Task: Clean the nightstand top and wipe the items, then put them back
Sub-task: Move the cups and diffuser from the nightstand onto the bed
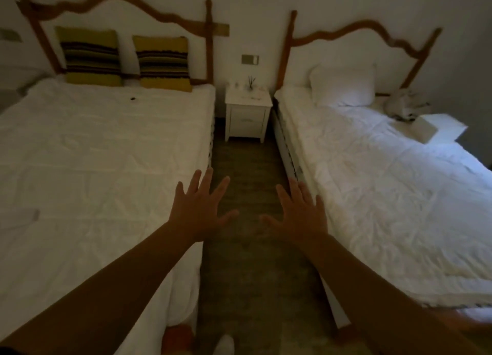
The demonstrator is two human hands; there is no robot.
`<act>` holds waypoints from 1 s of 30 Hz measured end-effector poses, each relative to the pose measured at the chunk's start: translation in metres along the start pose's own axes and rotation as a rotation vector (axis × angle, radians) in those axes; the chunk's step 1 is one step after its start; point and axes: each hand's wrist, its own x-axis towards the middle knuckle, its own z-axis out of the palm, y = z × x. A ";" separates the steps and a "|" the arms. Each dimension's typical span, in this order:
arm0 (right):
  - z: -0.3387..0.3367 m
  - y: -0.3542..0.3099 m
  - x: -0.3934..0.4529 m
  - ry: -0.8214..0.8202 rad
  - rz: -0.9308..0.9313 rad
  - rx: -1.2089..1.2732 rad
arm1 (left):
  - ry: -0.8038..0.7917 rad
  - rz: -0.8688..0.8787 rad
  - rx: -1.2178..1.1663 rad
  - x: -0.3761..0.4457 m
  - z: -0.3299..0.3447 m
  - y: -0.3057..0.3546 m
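A small white nightstand (248, 118) stands against the far wall between two beds. On its top sit a reed diffuser (250, 84) with dark sticks, a small white item (237, 85) at the back left, and a few tiny things too small to tell. My left hand (201, 208) and my right hand (298, 213) are stretched out in front of me over the aisle floor, palms down, fingers spread, holding nothing. Both hands are far short of the nightstand.
A white bed (106, 154) with two striped cushions (91, 57) lies on the left. Another white bed (386, 181) on the right carries a white pillow (343, 86), a bundle of cloth (406, 105) and folded towels (426, 128). The narrow floor aisle (247, 168) runs between them. The room is dim.
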 end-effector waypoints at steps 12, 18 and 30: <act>0.000 0.100 0.233 -0.037 0.015 0.091 | -0.021 0.038 0.022 0.266 0.004 0.020; 0.012 0.164 0.371 -0.016 -0.027 0.095 | -0.044 -0.040 0.031 0.396 0.038 0.043; 0.007 0.219 0.645 -0.045 -0.161 0.082 | -0.026 -0.148 -0.047 0.644 0.081 0.018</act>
